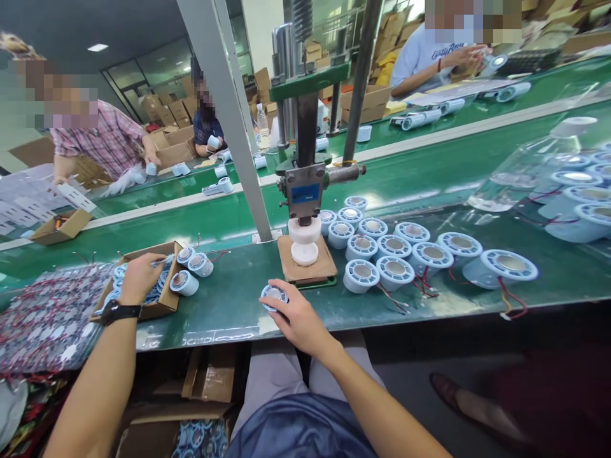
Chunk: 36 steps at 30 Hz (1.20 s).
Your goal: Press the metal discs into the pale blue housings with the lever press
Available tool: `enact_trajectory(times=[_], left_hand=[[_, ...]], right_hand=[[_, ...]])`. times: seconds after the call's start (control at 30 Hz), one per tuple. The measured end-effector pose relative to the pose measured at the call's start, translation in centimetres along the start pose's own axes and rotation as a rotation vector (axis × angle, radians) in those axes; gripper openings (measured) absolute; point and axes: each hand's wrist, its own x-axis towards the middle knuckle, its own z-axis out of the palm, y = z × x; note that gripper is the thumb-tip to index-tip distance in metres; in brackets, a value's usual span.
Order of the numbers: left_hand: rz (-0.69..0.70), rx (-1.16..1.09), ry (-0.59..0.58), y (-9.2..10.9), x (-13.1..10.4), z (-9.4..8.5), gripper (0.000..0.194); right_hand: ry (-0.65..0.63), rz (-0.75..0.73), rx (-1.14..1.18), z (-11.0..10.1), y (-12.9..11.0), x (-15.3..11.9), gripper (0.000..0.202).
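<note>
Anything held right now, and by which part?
Right hand: a blue round housing, by its rim. Left hand: among blue rings in the box; hold unclear.

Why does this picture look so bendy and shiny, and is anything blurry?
Head view: the lens seems to stretch and tilt things near the edges, like the clear bottle; white glare shines on the green bench; the shoe at lower right is dim and soft.
</note>
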Motion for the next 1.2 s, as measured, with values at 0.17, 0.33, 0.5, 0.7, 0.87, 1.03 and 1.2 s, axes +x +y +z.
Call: enact_trajectory(times=[0.17, 0.33, 0.5, 0.7, 0.87, 1.03, 1.2], left_hand=[[-0.097, -0.091, 0.322, 3.3, -1.3, -2.7, 0.039], [0.104, -0.427, -0.161, 12.5, -6.8, -0.7, 0.031], [0.149, -0.553, -0.125, 17.8, -10.8, 4.3, 0.028], [0.014, -0.491, -0.081, 18.7, -13.8, 4.4, 0.047], [-0.122, -0.674, -0.107, 20.7, -13.8, 2.9, 0.048], [0.166, -0.832, -0.196, 23.3, -12.3, 0.7, 0.076], [0.213, -0.804, -0.214, 24.6, -11.5, 0.2, 0.076]], right_hand=[[0.001, 0.000, 0.004, 0.0, 0.0, 0.0, 0.031], [0.002, -0.009, 0.001, 0.0, 0.0, -0.2, 0.030], [-0.013, -0.012, -0.019, -0.1, 0.2, -0.3, 0.030], [0.041, 0.019, -0.032, 0.1, 0.1, -0.7, 0.033], [0.127, 0.139, -0.042, 0.8, -0.3, -1.0, 0.049], [0.090, 0.131, -0.019, 0.8, -0.1, -1.1, 0.059], [0.105, 0.129, -0.023, 0.7, 0.1, -1.3, 0.065]])
